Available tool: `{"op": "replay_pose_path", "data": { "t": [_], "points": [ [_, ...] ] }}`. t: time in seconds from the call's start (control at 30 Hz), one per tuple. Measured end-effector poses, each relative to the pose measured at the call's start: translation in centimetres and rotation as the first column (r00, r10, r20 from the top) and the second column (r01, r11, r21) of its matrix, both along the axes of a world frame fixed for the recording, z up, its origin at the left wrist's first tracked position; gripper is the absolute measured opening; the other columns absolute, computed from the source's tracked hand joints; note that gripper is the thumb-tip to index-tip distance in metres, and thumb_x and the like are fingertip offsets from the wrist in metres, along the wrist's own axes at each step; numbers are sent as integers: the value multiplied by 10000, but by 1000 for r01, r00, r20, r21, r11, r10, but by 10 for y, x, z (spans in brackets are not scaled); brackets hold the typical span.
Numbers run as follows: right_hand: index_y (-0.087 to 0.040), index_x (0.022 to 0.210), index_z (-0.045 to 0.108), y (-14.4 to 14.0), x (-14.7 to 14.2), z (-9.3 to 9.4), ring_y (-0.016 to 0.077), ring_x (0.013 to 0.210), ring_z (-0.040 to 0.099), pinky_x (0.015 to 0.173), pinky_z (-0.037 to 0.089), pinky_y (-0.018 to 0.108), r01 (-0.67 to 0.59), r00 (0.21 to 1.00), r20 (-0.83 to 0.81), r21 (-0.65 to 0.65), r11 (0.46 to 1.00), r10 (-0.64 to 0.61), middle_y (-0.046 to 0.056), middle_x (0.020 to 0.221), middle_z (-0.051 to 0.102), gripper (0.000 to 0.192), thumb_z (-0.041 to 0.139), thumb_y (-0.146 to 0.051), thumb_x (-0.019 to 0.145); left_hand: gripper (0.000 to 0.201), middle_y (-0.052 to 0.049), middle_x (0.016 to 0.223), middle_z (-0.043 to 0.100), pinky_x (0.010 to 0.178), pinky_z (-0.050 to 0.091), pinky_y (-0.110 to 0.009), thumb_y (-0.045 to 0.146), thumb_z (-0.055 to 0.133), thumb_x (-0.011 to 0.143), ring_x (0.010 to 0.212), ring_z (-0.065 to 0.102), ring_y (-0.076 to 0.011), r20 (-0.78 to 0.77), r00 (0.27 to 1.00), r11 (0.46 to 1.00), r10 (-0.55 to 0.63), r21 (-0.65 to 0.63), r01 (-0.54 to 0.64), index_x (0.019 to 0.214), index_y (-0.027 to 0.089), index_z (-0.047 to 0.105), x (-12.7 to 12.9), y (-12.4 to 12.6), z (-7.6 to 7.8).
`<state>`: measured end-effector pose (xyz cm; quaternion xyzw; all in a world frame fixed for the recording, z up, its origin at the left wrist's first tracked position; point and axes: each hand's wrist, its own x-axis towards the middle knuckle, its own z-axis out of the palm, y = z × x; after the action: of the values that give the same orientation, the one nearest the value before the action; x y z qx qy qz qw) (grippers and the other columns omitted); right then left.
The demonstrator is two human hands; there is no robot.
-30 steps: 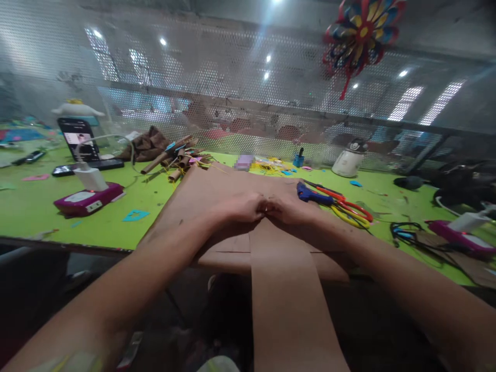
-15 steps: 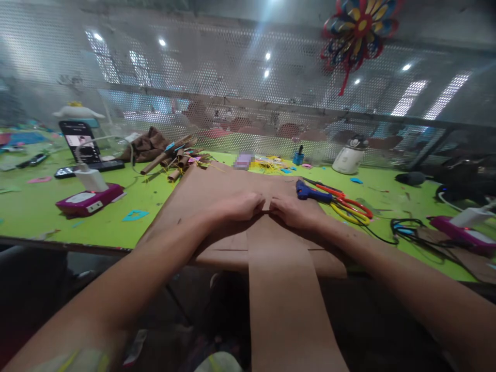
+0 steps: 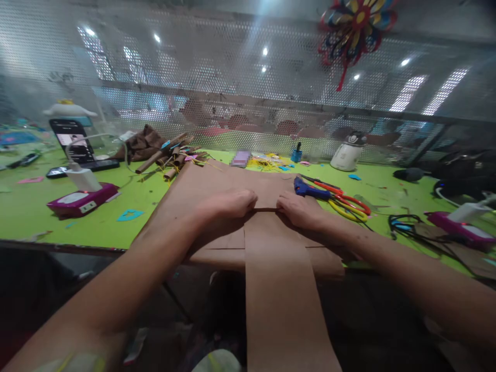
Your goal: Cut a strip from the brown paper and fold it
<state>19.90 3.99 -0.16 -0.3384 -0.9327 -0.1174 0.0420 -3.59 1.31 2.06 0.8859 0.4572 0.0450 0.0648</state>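
Observation:
A long strip of brown kraft paper (image 3: 281, 289) runs from the table toward me and hangs over the edge. Its far end is rolled into a thin edge. My left hand (image 3: 242, 203) pinches the left end of that rolled edge, and my right hand (image 3: 292, 206) pinches the right end, fingers curled on both. A short gap separates the hands. Beneath them lies a larger brown paper sheet (image 3: 205, 178), its front edge curling over the table edge. Just right of my right hand rests a blue glue gun (image 3: 310, 191).
Scissors with red and yellow handles (image 3: 349, 206) lie beside the glue gun. Purple power strips (image 3: 81, 200) sit left and right on the green table (image 3: 23, 206). Rolled paper sticks (image 3: 166, 157), a phone (image 3: 72, 140), a small blue bottle (image 3: 296, 154) and a white container (image 3: 347, 152) stand farther back.
My hands have moved apart along the rolled edge, my left to the left and my right slightly to the right. The view has shifted a little.

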Motion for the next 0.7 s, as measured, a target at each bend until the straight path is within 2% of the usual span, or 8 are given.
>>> {"op": "replay_pose_path", "data": {
  "t": [0.2, 0.3, 0.47, 0.57, 0.63, 0.7],
  "points": [
    [-149, 845, 557, -1, 6, -2, 178, 802, 514, 604, 295, 272, 9, 999, 37, 53, 999, -11, 93, 901, 580, 128, 448, -197, 893, 167, -25, 763, 602, 536, 307, -247, 206, 482, 727, 596, 445, -123, -62, 998, 999, 34, -22, -35, 845, 172, 594, -9, 13, -9],
    [-142, 857, 556, -4, 9, -4, 180, 804, 507, 601, 293, 275, 2, 997, 79, 89, 996, -9, 100, 911, 582, 138, 422, -135, 887, 191, -34, 796, 619, 551, 328, -249, 229, 494, 725, 617, 472, -134, -74, 997, 1000, 6, 3, -6, 876, 183, 603, -10, 15, -12],
    [-130, 870, 560, -9, 6, -1, 203, 796, 497, 578, 283, 283, -96, 985, 161, 192, 977, 65, 111, 871, 587, 160, 402, -119, 895, 183, -51, 794, 621, 551, 325, -256, 262, 503, 743, 594, 473, -136, -87, 996, 998, -8, 68, 14, 857, 179, 621, -2, -3, -1],
    [-124, 876, 565, -11, 4, 2, 212, 789, 500, 592, 299, 293, -153, 971, 209, 191, 969, 113, 117, 862, 591, 150, 416, -122, 894, 181, -60, 784, 619, 556, 325, -259, 245, 500, 749, 598, 479, -141, -40, 999, 996, -17, 83, 20, 846, 166, 631, 2, -10, 5],
    [-127, 869, 559, -13, 5, 4, 209, 780, 506, 599, 309, 293, -131, 975, 200, 160, 978, 98, 118, 857, 590, 145, 417, -114, 890, 173, -60, 770, 622, 556, 328, -255, 209, 521, 707, 608, 486, -143, 0, 1000, 999, -6, 39, 6, 822, 158, 640, 2, -8, 8],
    [-130, 858, 547, -18, 6, 6, 195, 752, 506, 603, 317, 285, -68, 990, 131, 135, 989, 50, 115, 847, 583, 141, 411, -109, 887, 213, -44, 770, 630, 561, 337, -241, 196, 534, 673, 626, 497, -139, 89, 996, 998, 19, -61, -13, 848, 160, 651, 0, -2, 11]
  ]
}}
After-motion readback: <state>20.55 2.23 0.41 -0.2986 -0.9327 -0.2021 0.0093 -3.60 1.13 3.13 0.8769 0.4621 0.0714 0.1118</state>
